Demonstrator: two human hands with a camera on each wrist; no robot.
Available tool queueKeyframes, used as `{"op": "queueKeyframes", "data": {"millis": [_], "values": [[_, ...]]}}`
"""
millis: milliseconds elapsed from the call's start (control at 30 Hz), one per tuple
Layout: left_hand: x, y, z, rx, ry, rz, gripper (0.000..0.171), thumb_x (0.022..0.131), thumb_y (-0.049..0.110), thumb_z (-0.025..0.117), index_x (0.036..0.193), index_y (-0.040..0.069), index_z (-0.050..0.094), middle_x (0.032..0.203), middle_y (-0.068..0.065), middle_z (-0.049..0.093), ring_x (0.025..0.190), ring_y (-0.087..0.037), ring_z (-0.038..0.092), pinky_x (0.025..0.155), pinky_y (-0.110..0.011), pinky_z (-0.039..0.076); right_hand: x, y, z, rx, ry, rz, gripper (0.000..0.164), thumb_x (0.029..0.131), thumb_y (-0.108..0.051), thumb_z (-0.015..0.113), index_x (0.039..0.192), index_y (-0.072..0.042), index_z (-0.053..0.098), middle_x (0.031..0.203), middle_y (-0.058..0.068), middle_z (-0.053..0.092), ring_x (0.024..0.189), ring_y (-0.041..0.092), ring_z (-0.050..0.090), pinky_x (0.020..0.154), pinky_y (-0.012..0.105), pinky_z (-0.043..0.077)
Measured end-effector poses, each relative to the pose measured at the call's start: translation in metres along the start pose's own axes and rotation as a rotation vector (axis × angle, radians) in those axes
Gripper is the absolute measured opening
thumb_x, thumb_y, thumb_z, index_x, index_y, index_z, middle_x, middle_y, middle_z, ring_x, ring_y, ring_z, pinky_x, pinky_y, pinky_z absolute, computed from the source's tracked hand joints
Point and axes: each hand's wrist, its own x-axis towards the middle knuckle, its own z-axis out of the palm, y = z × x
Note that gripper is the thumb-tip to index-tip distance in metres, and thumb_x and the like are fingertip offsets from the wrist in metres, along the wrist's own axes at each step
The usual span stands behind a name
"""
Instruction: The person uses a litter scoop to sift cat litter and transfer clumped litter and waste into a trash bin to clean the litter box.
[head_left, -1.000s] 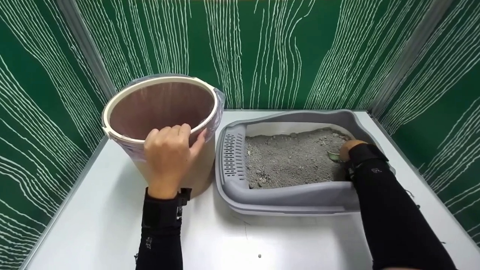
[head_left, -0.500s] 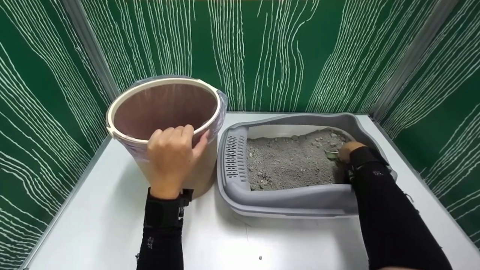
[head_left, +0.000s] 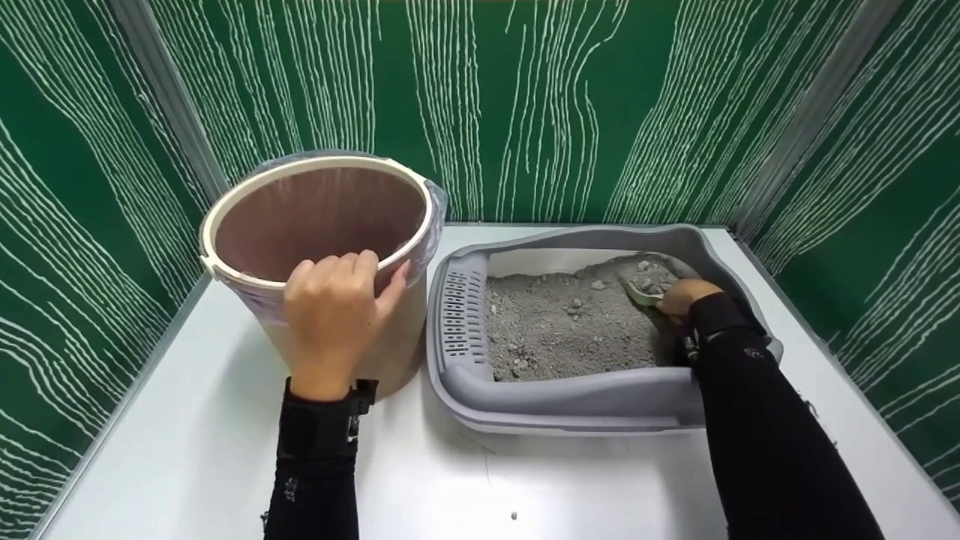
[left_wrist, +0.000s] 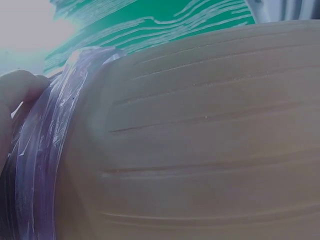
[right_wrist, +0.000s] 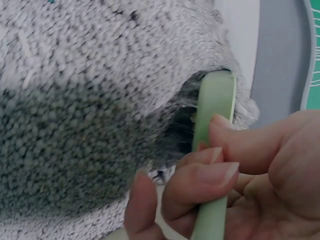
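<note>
My left hand (head_left: 330, 311) grips the cream rim of a beige trash bin (head_left: 390, 341), fingers over the near edge and thumb outside. A clear purplish plastic bag (left_wrist: 47, 150) is folded over that rim. In the right part of the grey litter box (head_left: 570, 397), my right hand (head_left: 686, 298) holds a green litter scoop (head_left: 643, 297) low in the grey cat litter (head_left: 562, 322). Litter and lumps lie on the scoop. The right wrist view shows thumb and fingers curled round its green handle (right_wrist: 215, 102); the scoop's far end is hidden there.
The bin stands close to the left of the litter box, whose slotted ledge (head_left: 461, 315) faces it. Green walls (head_left: 540, 150) with white lines close in the white table (head_left: 420, 480) behind and at both sides. A small crumb (head_left: 514, 516) lies near the front.
My right hand has shifted slightly left, and the scoop has come up with lumps on it. Loose clumps now show on the litter surface. The left hand keeps its grip on the rim.
</note>
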Motion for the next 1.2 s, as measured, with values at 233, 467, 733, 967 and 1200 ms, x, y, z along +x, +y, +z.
{"op": "queueKeyframes", "data": {"millis": [233, 467, 733, 967, 1200], "values": [[0.001, -0.003, -0.003, 0.005, 0.006, 0.005, 0.046, 0.093, 0.042, 0.062, 0.067, 0.006, 0.054, 0.055, -0.009, 0.05, 0.049, -0.031, 0.051, 0.05, -0.04, 0.032, 0.0, -0.005, -0.002, 0.167, 0.007, 0.046, 0.051, 0.104, -0.026, 0.04, 0.056, -0.015, 0.054, 0.052, -0.005, 0.046, 0.048, 0.011, 0.045, 0.063, 0.029, 0.041], [0.003, -0.004, -0.004, -0.002, 0.005, -0.005, 0.045, 0.093, 0.042, 0.062, 0.067, 0.006, 0.054, 0.055, -0.009, 0.05, 0.049, -0.031, 0.05, 0.051, -0.04, 0.032, -0.004, -0.012, -0.008, 0.183, 0.053, 0.03, 0.048, 0.102, -0.027, 0.044, 0.058, -0.014, 0.059, 0.054, -0.004, 0.053, 0.051, 0.011, 0.051, 0.062, 0.028, 0.043], [0.001, -0.003, -0.004, -0.004, 0.005, -0.012, 0.045, 0.093, 0.041, 0.062, 0.067, 0.005, 0.054, 0.055, -0.009, 0.05, 0.049, -0.031, 0.05, 0.051, -0.04, 0.032, 0.0, -0.014, -0.003, 0.113, 0.015, -0.05, 0.049, 0.102, -0.032, 0.046, 0.056, -0.015, 0.055, 0.057, -0.004, 0.05, 0.051, 0.012, 0.045, 0.057, 0.027, 0.039], [0.0, -0.002, -0.004, -0.014, 0.01, -0.013, 0.044, 0.093, 0.04, 0.063, 0.067, 0.006, 0.054, 0.055, -0.009, 0.05, 0.049, -0.031, 0.05, 0.051, -0.04, 0.031, 0.004, -0.015, 0.005, 0.143, 0.133, -0.034, 0.032, 0.1, -0.033, 0.055, 0.082, -0.006, 0.054, 0.079, 0.007, 0.054, 0.069, 0.021, 0.052, 0.067, 0.034, 0.043], [-0.001, 0.001, -0.001, -0.007, 0.019, -0.002, 0.044, 0.093, 0.039, 0.063, 0.066, 0.006, 0.053, 0.054, -0.009, 0.049, 0.049, -0.031, 0.049, 0.051, -0.04, 0.031, 0.005, -0.009, 0.012, 0.074, 0.211, -0.019, 0.04, 0.101, -0.026, 0.054, 0.112, 0.013, 0.055, 0.104, 0.028, 0.06, 0.089, 0.036, 0.058, 0.082, 0.048, 0.046]]}}
